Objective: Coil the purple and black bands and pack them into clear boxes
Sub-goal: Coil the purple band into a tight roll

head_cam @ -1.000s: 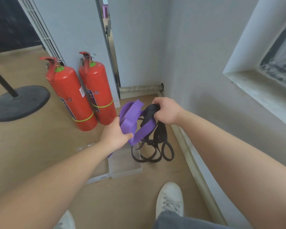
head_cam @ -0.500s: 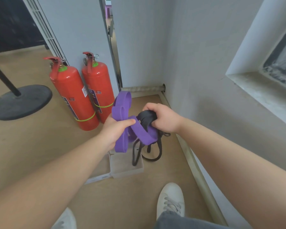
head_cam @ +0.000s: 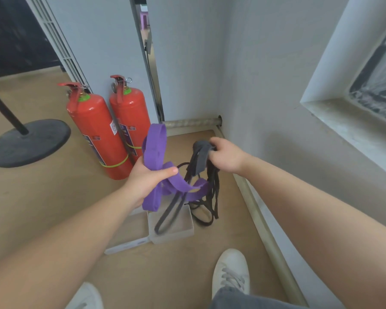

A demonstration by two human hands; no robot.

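Observation:
My left hand (head_cam: 146,180) grips a wide purple band (head_cam: 155,148); one loop stands up above the fist and the rest trails down and to the right. My right hand (head_cam: 226,157) holds a bunch of black bands (head_cam: 201,159) at their top, and their loops hang down, partly tangled with the purple band. Below both hands a clear box (head_cam: 172,228) sits open on the floor, with one black loop dangling into it. A flat clear lid (head_cam: 129,241) lies to its left, partly hidden by my left forearm.
Two red fire extinguishers (head_cam: 98,130) stand by the wall to the left. A black round stand base (head_cam: 27,141) lies farther left. A wall with a skirting pipe (head_cam: 261,221) runs along the right. My white shoes (head_cam: 230,273) are at the bottom.
My hands have drawn apart. The purple band has come away to the left with my left hand, and the black bands stay bunched in my right hand, hanging lower over the box.

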